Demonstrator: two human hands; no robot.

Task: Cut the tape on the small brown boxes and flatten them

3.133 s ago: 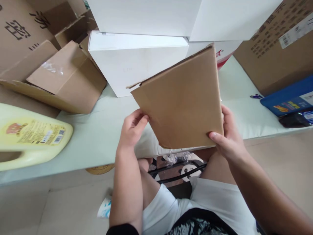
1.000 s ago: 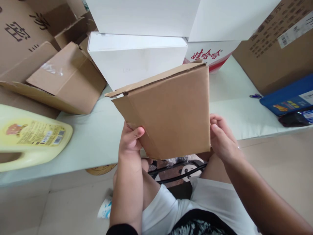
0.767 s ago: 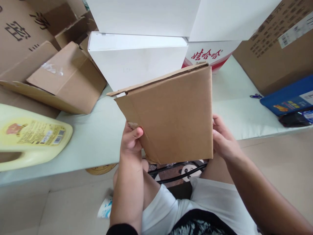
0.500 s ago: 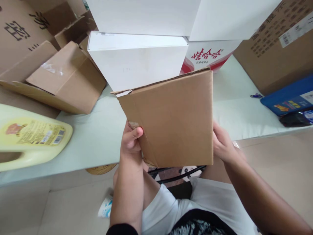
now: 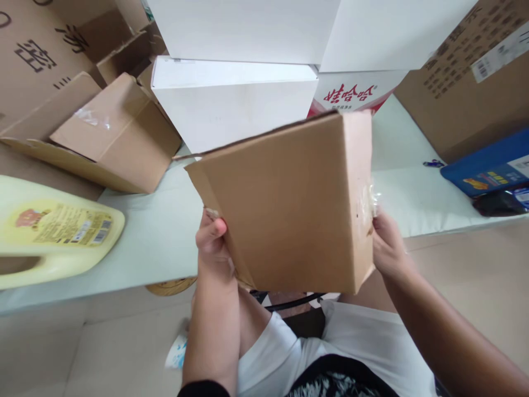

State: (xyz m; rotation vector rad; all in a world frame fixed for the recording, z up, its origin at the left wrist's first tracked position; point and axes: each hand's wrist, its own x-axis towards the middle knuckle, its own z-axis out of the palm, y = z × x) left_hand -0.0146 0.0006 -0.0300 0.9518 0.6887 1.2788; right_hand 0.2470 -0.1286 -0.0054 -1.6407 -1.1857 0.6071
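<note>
A brown cardboard box (image 5: 285,209) is held up between my hands, above my lap and the table's near edge. Its broad plain face is toward me, and its narrow right side shows clear tape (image 5: 370,212). My left hand (image 5: 212,237) grips the left edge, thumb on the front face and the other fingers hidden behind. At the right side, my right hand (image 5: 388,242) is closed at the taped edge; its fingertips are partly hidden, slightly blurred.
White boxes (image 5: 235,105) stand at the back of the covered table (image 5: 165,237). Open cardboard boxes (image 5: 119,132) and a yellow jug (image 5: 70,231) are on the left. A large carton (image 5: 475,82), a blue package (image 5: 487,165) and a dark bottle (image 5: 500,203) stand on the right.
The box has turned so its narrow taped right side now shows. Its left edge and my left hand have shifted slightly left; my right hand has moved slightly right.
</note>
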